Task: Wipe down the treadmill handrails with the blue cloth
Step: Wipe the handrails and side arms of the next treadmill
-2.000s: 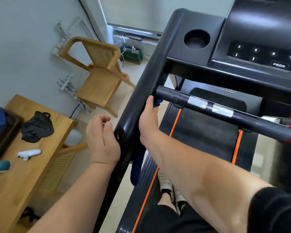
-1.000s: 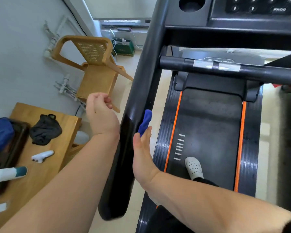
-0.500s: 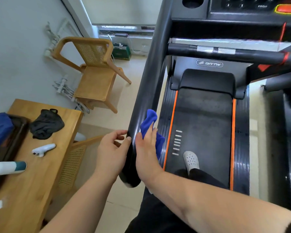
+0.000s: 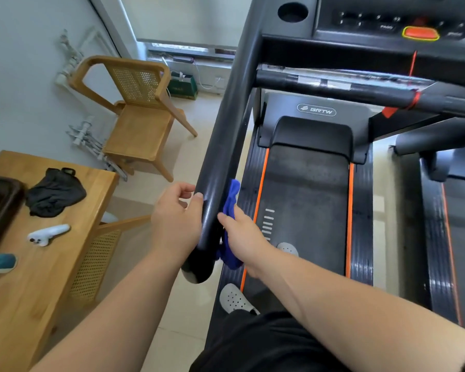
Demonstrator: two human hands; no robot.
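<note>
since before, right hand (image 4: 242,237) slid blue cloth (image 4: 232,200), half hidden, down handrail (image 4: 220,162); left hand (image 4: 176,224) loosely curled.

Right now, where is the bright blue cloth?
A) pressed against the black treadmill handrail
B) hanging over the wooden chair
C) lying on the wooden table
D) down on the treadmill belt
A: the right hand presses the bright blue cloth against the inner side of the black treadmill handrail.

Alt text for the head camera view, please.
The right hand presses a blue cloth against the inner side of a black treadmill handrail near its end, while the left hand steadies the outer side. A wooden table stands to the left.
</note>
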